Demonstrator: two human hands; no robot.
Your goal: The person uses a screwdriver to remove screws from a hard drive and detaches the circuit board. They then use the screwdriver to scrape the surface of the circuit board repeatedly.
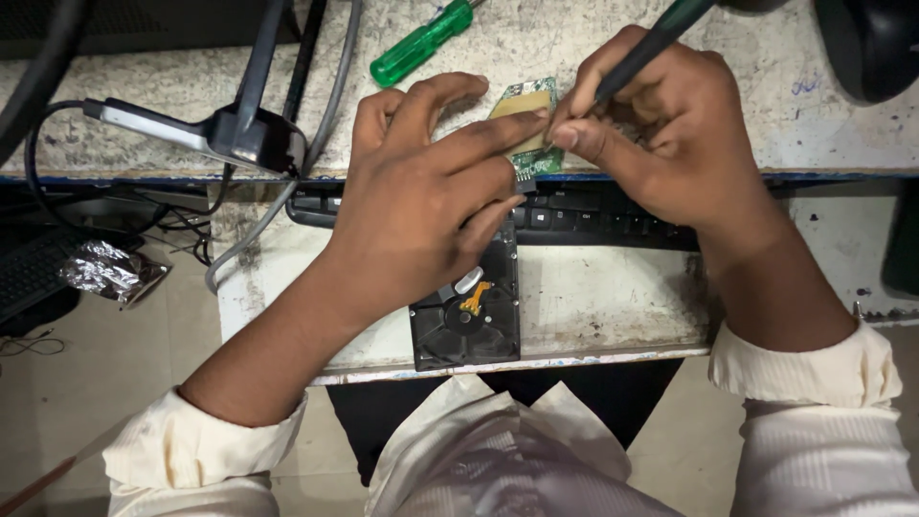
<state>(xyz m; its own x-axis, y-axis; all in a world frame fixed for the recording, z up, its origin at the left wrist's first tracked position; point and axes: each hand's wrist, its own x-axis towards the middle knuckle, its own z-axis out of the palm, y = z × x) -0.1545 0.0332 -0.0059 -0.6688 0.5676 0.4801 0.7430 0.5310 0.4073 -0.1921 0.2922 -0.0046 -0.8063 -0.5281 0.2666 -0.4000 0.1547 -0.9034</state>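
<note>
My left hand (421,191) presses its fingers down on a small green circuit board (529,123) lying at the edge of the speckled desk top (536,48). My right hand (661,124) grips a dark-handled screwdriver (661,38), its tip hidden behind my fingers at the board. Below my left hand, an opened black hard disk drive (469,316) with an exposed platter and an orange part rests on the pull-out shelf (593,306).
A green-handled screwdriver (419,43) lies at the back of the desk. A black keyboard (593,213) sits under the desk edge. Cables and a black-and-silver clamp (220,129) are at left, a crumpled foil wrapper (105,271) lower left, a dark round object (866,43) top right.
</note>
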